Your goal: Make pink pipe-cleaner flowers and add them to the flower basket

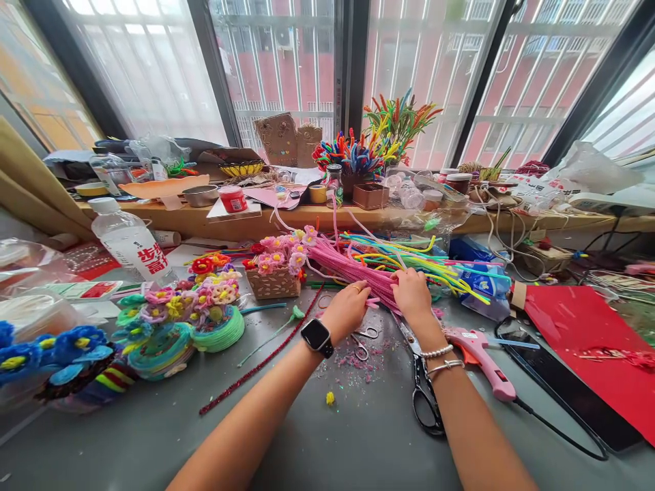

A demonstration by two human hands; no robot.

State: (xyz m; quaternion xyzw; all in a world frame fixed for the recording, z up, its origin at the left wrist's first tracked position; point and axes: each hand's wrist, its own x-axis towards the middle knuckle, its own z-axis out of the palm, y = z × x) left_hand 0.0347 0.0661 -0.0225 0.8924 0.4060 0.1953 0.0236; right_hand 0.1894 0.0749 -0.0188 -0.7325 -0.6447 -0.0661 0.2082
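My left hand point(348, 310), with a ring and a dark watch at the wrist, is closed on short pink pipe cleaner ends point(372, 302). To its right, my right hand point(412, 294) pinches a pale pink pipe cleaner point(398, 258) that runs up and away from the fingers. Just beyond both hands lies a thick bundle of pink pipe cleaners point(340, 262). Small scissors point(364, 341) rest below the left hand among pink fuzz scraps. Large black-handled scissors point(422, 392) lie partly under the right forearm.
A pink glue gun point(484, 358) lies right of my right arm, beside a black tablet-like slab point(573, 389) and red sheet point(593, 341). Pipe cleaner flowers fill a small basket point(273, 283) and green pot point(220, 331). A bottle point(130, 242) stands left; a cluttered wooden ledge point(286, 221) runs behind.
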